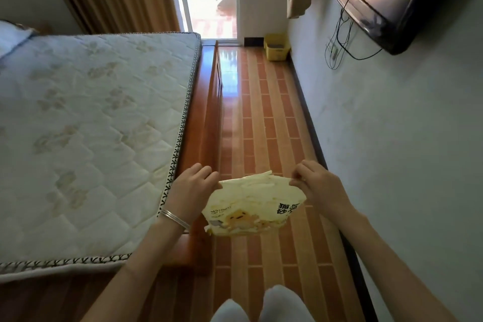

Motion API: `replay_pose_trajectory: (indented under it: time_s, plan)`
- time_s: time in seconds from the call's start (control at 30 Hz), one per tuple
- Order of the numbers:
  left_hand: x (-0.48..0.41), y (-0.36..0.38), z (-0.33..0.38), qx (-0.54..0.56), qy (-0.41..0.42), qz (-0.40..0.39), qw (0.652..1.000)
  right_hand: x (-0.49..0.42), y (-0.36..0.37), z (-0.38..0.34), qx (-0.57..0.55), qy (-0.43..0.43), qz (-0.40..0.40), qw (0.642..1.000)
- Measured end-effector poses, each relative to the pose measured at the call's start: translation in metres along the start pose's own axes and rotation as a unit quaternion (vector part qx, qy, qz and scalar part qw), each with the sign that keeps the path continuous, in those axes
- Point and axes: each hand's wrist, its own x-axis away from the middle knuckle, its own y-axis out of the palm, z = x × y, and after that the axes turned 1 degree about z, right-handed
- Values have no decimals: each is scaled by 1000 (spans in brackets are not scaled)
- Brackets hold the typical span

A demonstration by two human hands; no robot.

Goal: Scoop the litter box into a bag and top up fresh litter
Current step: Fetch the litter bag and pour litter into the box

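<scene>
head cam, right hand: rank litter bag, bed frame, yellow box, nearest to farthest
1. Litter bag: the right hand pinches its top edge, in front of the person.
2. Bed frame: wooden side rail, to the left beyond the bag.
3. Yellow box: on the floor at the far end of the room, against the right wall.

Left grip (193, 188): back of the hand up, thumb and fingers pinching the top left corner of the litter bag (251, 206).
Right grip (318, 185): fingers curled, fingertips pinching the bag's top right corner.
Left forearm: bare, reaching forward from lower left, thin bangles (174, 218) at the wrist.
Right forearm: bare, reaching forward from lower right.
Spacing: both about level, the bag's top edge between them.
</scene>
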Motion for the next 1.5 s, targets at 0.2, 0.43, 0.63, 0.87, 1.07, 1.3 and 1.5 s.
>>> replay_pose_trajectory:
  time_s: [0.2, 0.43, 0.63, 0.87, 1.07, 1.3, 1.5]
  plan:
    - [-65, 34, -27, 17, -9, -9, 1000, -64, 6, 39, 1, 3, 4, 1000]
    - [-169, 73, -47, 17, -23, -2, 1000, -157, -6, 105, -3, 3, -11, 1000]
    - [-241, 110, -64, 22, -59, -8, 998, -232, -8, 157, 0, -11, -20, 1000]
    - [-303, 141, -85, 30, -79, -3, 996, -299, -1, 198, 15, -14, -9, 1000]
    - [-353, 173, -120, 22, -67, -7, 997, -355, 21, 226, 10, 7, -26, 1000]
    - [-422, 211, -196, 25, -40, -9, 999, -444, 47, 239, 10, 35, -32, 999]
    - [-491, 237, -272, 33, -20, -10, 999, -537, 65, 245, 9, 54, -24, 998]
